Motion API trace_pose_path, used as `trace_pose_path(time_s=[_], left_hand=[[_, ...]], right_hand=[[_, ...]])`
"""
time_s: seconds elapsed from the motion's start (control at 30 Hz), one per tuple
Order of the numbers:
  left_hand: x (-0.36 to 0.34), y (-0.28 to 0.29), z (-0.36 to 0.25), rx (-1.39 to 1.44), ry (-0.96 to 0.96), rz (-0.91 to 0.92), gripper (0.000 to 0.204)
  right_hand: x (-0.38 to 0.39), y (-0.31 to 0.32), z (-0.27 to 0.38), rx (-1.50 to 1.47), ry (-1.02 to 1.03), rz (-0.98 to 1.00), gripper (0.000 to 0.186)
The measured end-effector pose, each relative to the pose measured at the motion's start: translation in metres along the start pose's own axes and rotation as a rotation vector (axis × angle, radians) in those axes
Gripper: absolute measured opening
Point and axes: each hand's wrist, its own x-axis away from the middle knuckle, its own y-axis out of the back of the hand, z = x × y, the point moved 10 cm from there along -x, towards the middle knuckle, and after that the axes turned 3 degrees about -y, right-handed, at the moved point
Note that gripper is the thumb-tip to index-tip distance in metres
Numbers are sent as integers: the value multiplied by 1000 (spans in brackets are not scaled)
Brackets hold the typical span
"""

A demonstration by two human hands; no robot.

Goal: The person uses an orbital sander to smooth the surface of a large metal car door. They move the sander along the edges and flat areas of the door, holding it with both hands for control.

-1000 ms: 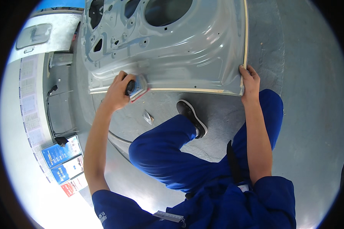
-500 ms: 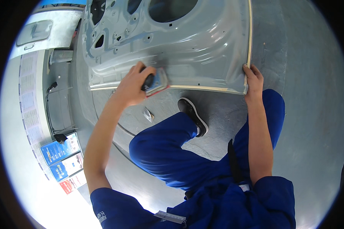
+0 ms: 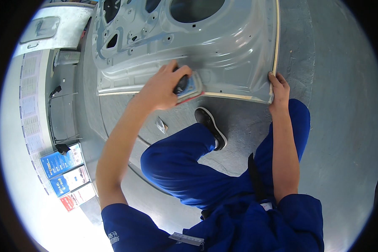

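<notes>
A grey car door panel (image 3: 214, 52), with large cut-outs and many small holes, lies in front of me. Pale tape (image 3: 229, 96) runs along its near and right edges. My left hand (image 3: 159, 88) is closed around the black grip of a sanding block (image 3: 193, 87), whose bluish base has a red rim. The block rests over the panel's near edge, about mid-length; its underside is hidden. At the near right corner, my right hand (image 3: 280, 93) grips the door panel, with the thumb and fingers around the taped edge.
On the grey floor lies a small silvery packet (image 3: 161, 125), close to my shoe (image 3: 211, 128). Blue and red boards (image 3: 67, 172) lean at the left, below a thin black stand (image 3: 54, 109). A white door with a window (image 3: 40, 31) stands far left.
My left hand has slid the sanding block to the right along the panel's near edge. The right hand keeps its hold at the corner. The view has shifted slightly.
</notes>
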Motion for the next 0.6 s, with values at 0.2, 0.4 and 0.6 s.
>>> trace_pose_path(time_s=[0.2,0.4,0.6], left_hand=[[31,16,87,-94,218,18,56],[18,15,56,-59,103,-26,55],[5,-11,-25,68,-91,43,56]], right_hand=[[0,-1,1,-10,27,-9,39],[-2,-1,-1,2,22,-9,40],[1,-1,-1,14,-7,1,43]])
